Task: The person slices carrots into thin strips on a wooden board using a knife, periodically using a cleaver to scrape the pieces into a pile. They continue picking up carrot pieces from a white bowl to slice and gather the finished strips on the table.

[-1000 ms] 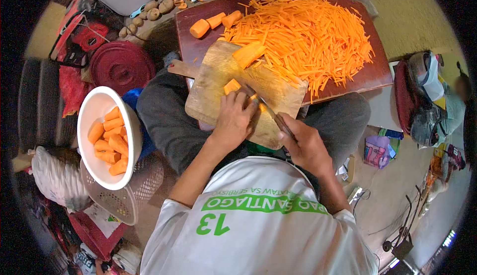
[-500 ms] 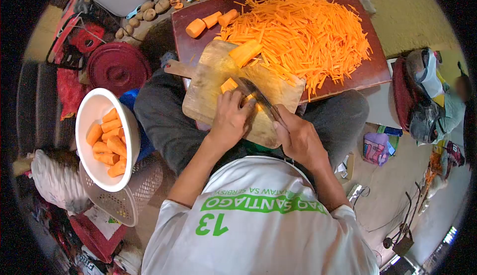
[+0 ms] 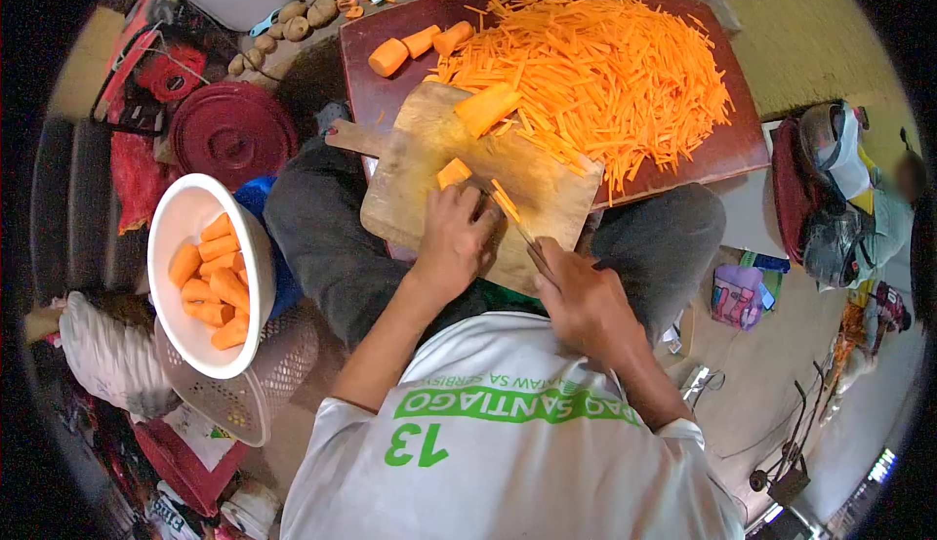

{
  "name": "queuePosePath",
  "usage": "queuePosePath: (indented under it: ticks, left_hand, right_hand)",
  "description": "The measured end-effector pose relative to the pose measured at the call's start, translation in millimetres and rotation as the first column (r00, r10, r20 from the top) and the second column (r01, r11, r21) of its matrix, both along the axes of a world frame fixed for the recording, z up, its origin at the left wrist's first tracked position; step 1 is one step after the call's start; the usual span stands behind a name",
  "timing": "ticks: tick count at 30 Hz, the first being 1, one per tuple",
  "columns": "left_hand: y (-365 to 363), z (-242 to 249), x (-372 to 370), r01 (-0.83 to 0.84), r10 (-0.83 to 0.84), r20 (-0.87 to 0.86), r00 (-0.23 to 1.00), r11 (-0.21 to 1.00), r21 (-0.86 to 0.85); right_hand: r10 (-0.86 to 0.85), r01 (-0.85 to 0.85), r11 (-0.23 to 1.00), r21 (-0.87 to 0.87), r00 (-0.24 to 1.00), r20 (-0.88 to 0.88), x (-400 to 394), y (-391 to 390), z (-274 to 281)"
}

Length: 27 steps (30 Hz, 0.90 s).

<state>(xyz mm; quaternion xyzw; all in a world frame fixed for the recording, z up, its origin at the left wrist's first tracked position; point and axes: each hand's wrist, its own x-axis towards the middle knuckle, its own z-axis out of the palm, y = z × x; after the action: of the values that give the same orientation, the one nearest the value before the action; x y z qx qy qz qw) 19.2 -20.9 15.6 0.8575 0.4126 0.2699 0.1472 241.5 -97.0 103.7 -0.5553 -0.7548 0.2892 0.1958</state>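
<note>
Clasping a slim metal knife (image 3: 534, 248), the right hand (image 3: 590, 304) meets the tan wooden board (image 3: 410, 189) at its lower-right edge, bare wood above; the left hand (image 3: 457, 233) pins an orange carrot block (image 3: 454, 172), centre-frame. White shirt (image 3: 488, 472), bottom: "SANTIAGO", "13".

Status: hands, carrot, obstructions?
Right hand grips knife. Left hand on carrot piece, atop cutting board. Cut strips beside knife. Larger carrot slab beyond, clear of knife.
</note>
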Motion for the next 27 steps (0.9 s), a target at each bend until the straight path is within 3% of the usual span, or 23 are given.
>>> queuePosePath:
  ticks: [4,10,16,19,22,27]
  left_hand:
    - [-3.5,3.6,0.8,-0.014,0.014,-0.020,1.000,1.000,0.000]
    - [-1.6,5.8,1.2,-0.013,0.013,-0.011,1.000,1.000,-0.006]
    - [-3.6,2.7,-1.6,-0.002,0.002,-0.001,1.000,0.999,-0.046]
    - [-2.8,-3.6,-2.0,-0.006,0.006,0.031,0.999,1.000,-0.006]
    - [-1.4,2.4,-5.0,0.018,-0.017,0.012,1.000,0.999,-0.038]
    - [-4.9,-1.6,-7.5,0.005,-0.003,0.037,0.999,0.998,-0.066]
  right_hand:
    - [0.047,-0.060,0.990,0.129,0.994,0.100,3.0,-14.9,9.4]
    - [0.035,-0.035,0.999,0.028,0.999,0.010,-0.6,2.4,-8.1]
    - [0.035,-0.041,0.998,0.054,0.994,0.100,0.5,-12.2,0.1]
    - [0.046,-0.046,0.998,-0.048,0.999,0.005,-2.2,1.8,-9.8]
    - [0.058,-0.059,0.997,0.045,0.998,0.029,-2.0,3.6,-3.0]
    - [0.028,-0.029,0.999,0.014,0.998,0.063,-3.7,-6.2,-4.9]
